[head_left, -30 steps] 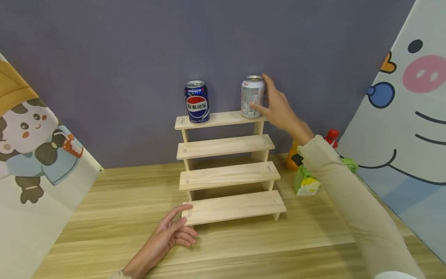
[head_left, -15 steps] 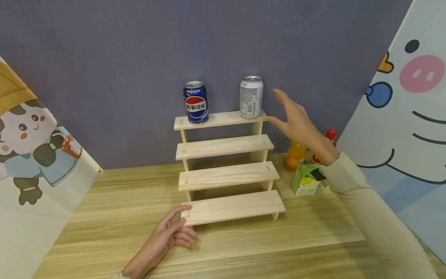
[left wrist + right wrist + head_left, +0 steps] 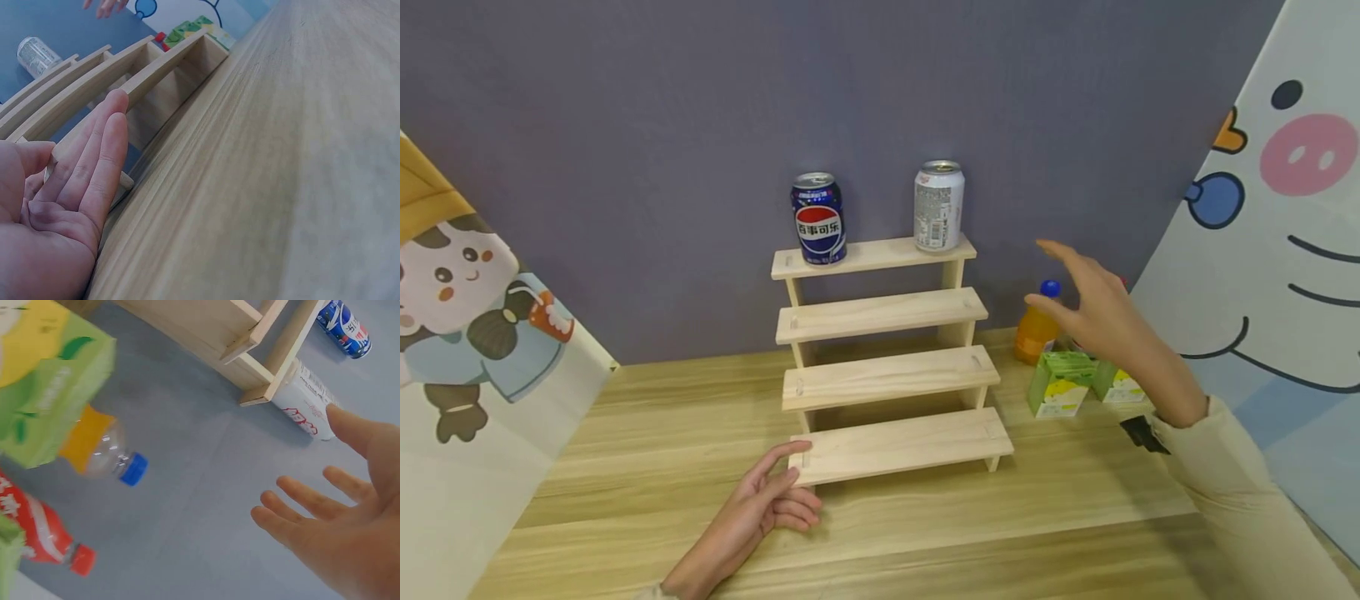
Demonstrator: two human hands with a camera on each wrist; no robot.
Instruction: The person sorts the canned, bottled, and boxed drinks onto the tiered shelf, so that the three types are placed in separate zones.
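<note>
A stepped wooden display shelf (image 3: 891, 379) stands on the table. My left hand (image 3: 760, 504) pinches the left end of its lowest board between thumb and index finger; the other fingers extend below the board in the left wrist view. On the top board, a blue Pepsi can (image 3: 819, 225) stands at the left and a white can (image 3: 937, 208) at the right, both upright. My right hand (image 3: 1101, 321) is in the air right of the shelf, holding nothing, thumb and fingers spread. Near it are an orange drink bottle (image 3: 1033, 333) with a blue cap and a green juice carton (image 3: 1062, 387).
A second green carton (image 3: 1122, 385) stands beside the first. A red-capped bottle (image 3: 40, 528) shows in the right wrist view, mostly hidden by my hand in the head view. A grey wall (image 3: 700, 167) rises behind the shelf, with cartoon-printed panels (image 3: 1262, 208) at both sides.
My right hand has let go of the white can and moved right and down, toward the bottles and cartons. The can stays on the top board. My left hand keeps its place.
</note>
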